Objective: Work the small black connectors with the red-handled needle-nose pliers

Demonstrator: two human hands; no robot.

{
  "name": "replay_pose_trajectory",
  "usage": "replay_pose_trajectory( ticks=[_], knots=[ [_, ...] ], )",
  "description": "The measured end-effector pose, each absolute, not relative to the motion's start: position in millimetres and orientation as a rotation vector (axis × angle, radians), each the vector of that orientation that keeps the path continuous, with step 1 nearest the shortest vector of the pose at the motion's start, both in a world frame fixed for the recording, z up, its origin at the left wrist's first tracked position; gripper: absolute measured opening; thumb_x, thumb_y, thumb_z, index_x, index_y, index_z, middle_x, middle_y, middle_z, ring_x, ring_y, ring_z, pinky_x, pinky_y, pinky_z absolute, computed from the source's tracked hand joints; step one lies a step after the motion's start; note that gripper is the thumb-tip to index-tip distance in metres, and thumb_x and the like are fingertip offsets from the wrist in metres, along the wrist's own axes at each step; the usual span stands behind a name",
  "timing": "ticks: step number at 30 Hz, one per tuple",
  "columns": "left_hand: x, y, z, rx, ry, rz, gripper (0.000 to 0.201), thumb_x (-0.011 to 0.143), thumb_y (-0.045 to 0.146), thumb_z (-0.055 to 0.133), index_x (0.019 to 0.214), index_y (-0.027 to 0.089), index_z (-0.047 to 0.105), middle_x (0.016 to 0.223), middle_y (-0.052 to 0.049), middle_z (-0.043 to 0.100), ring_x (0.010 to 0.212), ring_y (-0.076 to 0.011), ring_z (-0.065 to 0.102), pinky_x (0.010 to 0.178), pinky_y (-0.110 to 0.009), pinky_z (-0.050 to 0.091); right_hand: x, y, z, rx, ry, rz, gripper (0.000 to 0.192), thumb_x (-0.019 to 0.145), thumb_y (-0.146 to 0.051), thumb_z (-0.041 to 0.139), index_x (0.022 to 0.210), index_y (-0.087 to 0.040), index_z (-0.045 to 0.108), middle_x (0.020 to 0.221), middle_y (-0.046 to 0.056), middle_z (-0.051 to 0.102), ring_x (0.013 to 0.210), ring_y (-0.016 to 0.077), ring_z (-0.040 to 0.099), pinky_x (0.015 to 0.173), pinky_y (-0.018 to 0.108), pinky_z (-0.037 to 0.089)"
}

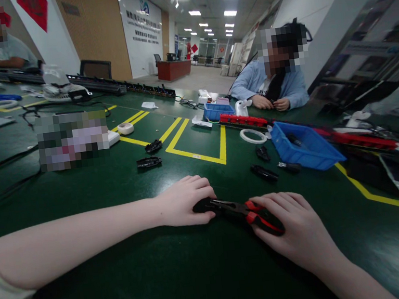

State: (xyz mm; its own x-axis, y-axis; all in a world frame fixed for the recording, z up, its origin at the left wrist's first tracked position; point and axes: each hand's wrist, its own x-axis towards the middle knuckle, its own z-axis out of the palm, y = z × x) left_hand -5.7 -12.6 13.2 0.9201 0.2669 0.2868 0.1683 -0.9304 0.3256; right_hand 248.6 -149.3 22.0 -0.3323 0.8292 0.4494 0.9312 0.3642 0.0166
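Note:
In the head view my right hand (288,218) grips a pair of pliers (254,214) by its red and black handles. The long jaws point left and meet a small black part (201,206). My left hand (187,200) is closed around that part, its fingers over the far side and its thumb on the near side. The exact shape of the part is mostly hidden. Beyond my hands lie similar loose black pieces: a black plastic part (149,162) on the left and another black piece (264,172) on the right.
A blue bin (306,146) stands at the right, with a smaller blue bin (218,110) farther back. A white ring (253,136) and a roll of tape (125,128) lie on the green table (136,283). Across it sits a person in a blue sleeve (295,84).

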Motion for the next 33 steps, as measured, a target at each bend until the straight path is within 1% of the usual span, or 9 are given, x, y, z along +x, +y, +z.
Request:
replay_pose_trajectory(
  ticks=[7,9,13,15,21,28,31,33],
  knots=[
    [-4.9,-12.5,12.2,2.759,0.344,0.471,0.026,0.087,0.038,0.067,0.103,0.018,0.059,0.099,-0.005,0.061,0.093,-0.0226,0.058,0.08,-0.033,0.044,245.0,-150.3,23.6,-1.565,-2.258,-0.358,0.029,0.082,-0.029,0.061,0.11,-0.021,0.064,0.101,0.008,0.073,0.092,0.0257,0.067,0.082,0.043,0.046],
    [-5.6,-12.3,11.4,2.759,0.328,0.465,0.026,0.089,0.036,0.065,0.106,0.018,0.06,0.101,-0.005,0.061,0.094,-0.0228,0.058,0.082,-0.034,0.045,243.8,-151.1,24.6,-1.563,-2.259,-0.349,0.029,0.082,-0.029,0.061,0.11,-0.02,0.063,0.101,0.008,0.072,0.092,0.0253,0.067,0.083,0.043,0.046],
    [-7.0,-11.7,10.5,2.749,0.268,0.44,0.03,0.092,0.031,0.06,0.119,0.019,0.059,0.112,-0.008,0.06,0.102,-0.0239,0.058,0.086,-0.035,0.046,242.6,-151.9,25.8,-1.566,-2.261,-0.338,0.029,0.083,-0.028,0.061,0.11,-0.02,0.063,0.101,0.008,0.073,0.092,0.0251,0.067,0.084,0.043,0.046],
    [-7.2,-11.3,10.4,2.742,0.243,0.431,0.032,0.091,0.03,0.06,0.121,0.019,0.059,0.113,-0.009,0.059,0.103,-0.0244,0.058,0.087,-0.036,0.047,242.3,-151.9,25.7,-1.576,-2.259,-0.34,0.029,0.082,-0.028,0.061,0.11,-0.02,0.064,0.1,0.008,0.073,0.092,0.0251,0.067,0.084,0.043,0.046],
    [-6.6,-10.5,11.0,2.731,0.223,0.435,0.031,0.09,0.028,0.058,0.12,0.019,0.06,0.113,-0.009,0.059,0.103,-0.0248,0.058,0.089,-0.037,0.049,241.2,-151.6,25.4,-1.579,-2.252,-0.314,0.029,0.082,-0.029,0.061,0.109,-0.021,0.064,0.1,0.007,0.073,0.091,0.0248,0.067,0.083,0.042,0.047],
    [-6.4,-12.2,10.5,2.741,0.245,0.444,0.029,0.091,0.028,0.058,0.118,0.017,0.059,0.113,-0.009,0.06,0.103,-0.025,0.059,0.089,-0.037,0.048,242.2,-151.2,24.8,-1.612,-2.234,-0.272,0.029,0.083,-0.03,0.061,0.11,-0.022,0.064,0.101,0.007,0.074,0.092,0.0258,0.068,0.085,0.045,0.047],
    [-6.2,-13.0,11.0,2.738,0.266,0.449,0.027,0.091,0.027,0.057,0.115,0.017,0.059,0.112,-0.01,0.061,0.102,-0.0251,0.058,0.09,-0.037,0.048,243.6,-151.2,25.1,-1.617,-2.237,-0.271,0.029,0.083,-0.031,0.061,0.109,-0.022,0.065,0.1,0.008,0.074,0.091,0.0264,0.068,0.084,0.046,0.049],
    [-6.1,-13.2,11.5,2.738,0.267,0.447,0.026,0.091,0.026,0.056,0.115,0.017,0.058,0.112,-0.01,0.061,0.102,-0.0251,0.058,0.09,-0.037,0.048,243.8,-151.9,25.3,-1.626,-2.234,-0.236,0.029,0.082,-0.03,0.061,0.109,-0.021,0.064,0.1,0.008,0.073,0.091,0.0257,0.068,0.08,0.044,0.052]
  ],
)
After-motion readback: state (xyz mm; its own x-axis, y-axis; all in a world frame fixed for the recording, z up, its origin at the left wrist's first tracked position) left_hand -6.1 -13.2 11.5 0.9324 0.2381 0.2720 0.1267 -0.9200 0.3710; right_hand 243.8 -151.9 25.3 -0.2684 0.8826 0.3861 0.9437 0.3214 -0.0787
